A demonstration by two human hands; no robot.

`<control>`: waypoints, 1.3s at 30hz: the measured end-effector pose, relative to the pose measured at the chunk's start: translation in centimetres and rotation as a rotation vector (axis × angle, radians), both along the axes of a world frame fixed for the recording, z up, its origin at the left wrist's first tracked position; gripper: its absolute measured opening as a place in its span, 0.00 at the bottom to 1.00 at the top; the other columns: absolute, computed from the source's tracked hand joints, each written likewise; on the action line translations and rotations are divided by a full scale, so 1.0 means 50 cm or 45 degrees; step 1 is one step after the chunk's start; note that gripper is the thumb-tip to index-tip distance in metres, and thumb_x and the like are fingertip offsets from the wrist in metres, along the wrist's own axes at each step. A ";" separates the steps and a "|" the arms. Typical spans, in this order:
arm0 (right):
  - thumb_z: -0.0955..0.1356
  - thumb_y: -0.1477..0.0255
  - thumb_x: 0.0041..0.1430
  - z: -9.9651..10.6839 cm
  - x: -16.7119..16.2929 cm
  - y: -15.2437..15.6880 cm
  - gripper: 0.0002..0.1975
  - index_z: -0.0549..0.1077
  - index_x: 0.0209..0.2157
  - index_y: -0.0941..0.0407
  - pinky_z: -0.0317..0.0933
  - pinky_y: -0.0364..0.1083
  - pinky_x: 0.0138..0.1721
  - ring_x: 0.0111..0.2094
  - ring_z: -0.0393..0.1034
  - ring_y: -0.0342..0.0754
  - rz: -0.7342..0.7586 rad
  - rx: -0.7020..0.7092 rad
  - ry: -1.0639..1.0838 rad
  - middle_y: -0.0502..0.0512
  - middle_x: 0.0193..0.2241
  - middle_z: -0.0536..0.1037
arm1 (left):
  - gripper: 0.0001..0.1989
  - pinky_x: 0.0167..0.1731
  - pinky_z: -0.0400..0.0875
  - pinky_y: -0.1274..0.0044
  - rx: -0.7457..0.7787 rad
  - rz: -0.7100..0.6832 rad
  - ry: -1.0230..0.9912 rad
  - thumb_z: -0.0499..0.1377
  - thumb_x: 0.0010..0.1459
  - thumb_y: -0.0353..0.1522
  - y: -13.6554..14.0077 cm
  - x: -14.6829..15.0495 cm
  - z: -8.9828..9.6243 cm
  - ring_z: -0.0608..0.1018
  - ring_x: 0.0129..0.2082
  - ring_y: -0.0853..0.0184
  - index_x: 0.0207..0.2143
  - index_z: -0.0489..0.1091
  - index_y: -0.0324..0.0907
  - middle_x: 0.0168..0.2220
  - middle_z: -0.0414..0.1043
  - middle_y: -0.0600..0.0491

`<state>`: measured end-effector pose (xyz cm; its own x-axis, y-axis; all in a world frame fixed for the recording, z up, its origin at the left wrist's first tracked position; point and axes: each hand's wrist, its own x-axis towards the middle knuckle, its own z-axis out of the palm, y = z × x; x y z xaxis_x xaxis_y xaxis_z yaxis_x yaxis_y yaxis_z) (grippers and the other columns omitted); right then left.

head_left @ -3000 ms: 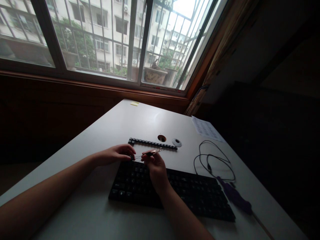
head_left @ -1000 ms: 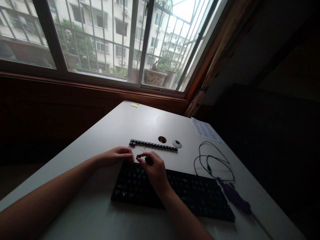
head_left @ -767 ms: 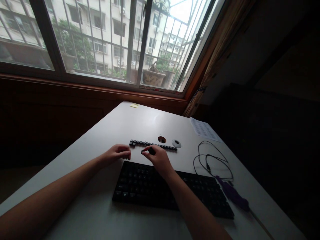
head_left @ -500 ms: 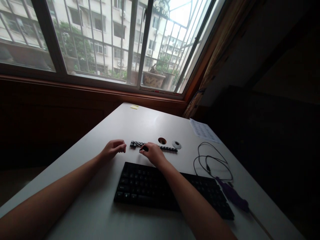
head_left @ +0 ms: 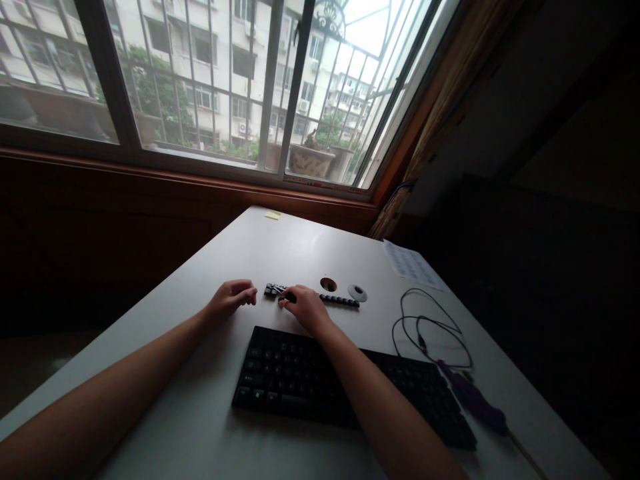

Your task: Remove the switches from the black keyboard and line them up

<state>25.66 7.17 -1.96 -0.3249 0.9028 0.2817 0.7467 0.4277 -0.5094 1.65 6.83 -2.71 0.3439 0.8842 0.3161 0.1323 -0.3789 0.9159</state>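
My right hand [head_left: 305, 307] is closed around a small black keycap puller [head_left: 277, 289], whose thin pale wires point left over the row of black keycaps [head_left: 345, 302]. Most of the puller is hidden by the fingers. Loose keycaps stand side by side on the white desk, bunched at the left end and in a single line to the right. My left hand [head_left: 234, 297] rests on the desk left of the row with its fingers curled; what they hold, if anything, is hidden. A black keyboard [head_left: 290, 373] lies nearer, under my right forearm.
Behind the keycaps are a round cable hole [head_left: 329, 285] and its grey cover [head_left: 357, 293]. A coiled black cable [head_left: 433, 317] and a purple-handled tool [head_left: 473, 400] lie at the right. A printed sheet [head_left: 413, 263] and a yellow note [head_left: 273, 215] lie farther back.
The view has shifted slightly, so the desk and its things sit a little farther right and lower. The right hand and puller are slightly farther left relative to the row. Both hands stay closed.
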 end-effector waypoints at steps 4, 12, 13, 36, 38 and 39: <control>0.72 0.71 0.56 0.005 0.016 -0.007 0.09 0.80 0.40 0.52 0.64 0.48 0.45 0.41 0.75 0.51 0.026 0.060 0.041 0.56 0.38 0.80 | 0.20 0.26 0.62 0.78 0.019 0.017 -0.001 0.58 0.60 0.43 0.003 0.001 -0.003 0.67 0.23 0.69 0.23 0.71 0.38 0.22 0.69 0.53; 0.71 0.71 0.57 -0.003 0.033 -0.034 0.16 0.78 0.48 0.47 0.67 0.45 0.42 0.37 0.75 0.48 0.154 0.091 -0.106 0.53 0.40 0.79 | 0.19 0.25 0.61 0.79 0.053 0.089 0.021 0.57 0.61 0.42 0.002 0.002 -0.006 0.67 0.23 0.70 0.24 0.71 0.38 0.22 0.69 0.53; 0.71 0.71 0.57 -0.005 0.033 -0.037 0.17 0.78 0.48 0.47 0.67 0.45 0.42 0.37 0.76 0.48 0.160 0.091 -0.132 0.53 0.41 0.79 | 0.19 0.25 0.61 0.79 0.052 0.088 0.023 0.57 0.61 0.42 0.002 0.002 -0.006 0.67 0.23 0.70 0.24 0.71 0.38 0.22 0.69 0.53; 0.68 0.67 0.60 -0.022 0.017 -0.018 0.21 0.72 0.55 0.48 0.67 0.46 0.45 0.42 0.75 0.49 0.116 0.081 -0.309 0.54 0.49 0.75 | 0.19 0.26 0.62 0.79 0.046 0.091 0.042 0.57 0.61 0.42 0.009 0.003 -0.010 0.67 0.23 0.70 0.24 0.72 0.37 0.23 0.70 0.53; 0.68 0.67 0.60 -0.021 0.018 -0.019 0.22 0.71 0.56 0.48 0.67 0.47 0.45 0.41 0.75 0.50 0.105 0.088 -0.316 0.54 0.49 0.75 | 0.19 0.26 0.62 0.79 0.045 0.085 0.043 0.57 0.61 0.42 0.009 0.003 -0.010 0.68 0.23 0.70 0.24 0.72 0.37 0.23 0.70 0.52; 0.68 0.67 0.60 -0.020 0.018 -0.019 0.22 0.71 0.56 0.47 0.67 0.47 0.44 0.41 0.75 0.50 0.103 0.089 -0.317 0.54 0.49 0.75 | 0.19 0.26 0.62 0.79 0.044 0.082 0.043 0.57 0.61 0.42 0.009 0.003 -0.009 0.68 0.23 0.70 0.24 0.72 0.37 0.23 0.70 0.52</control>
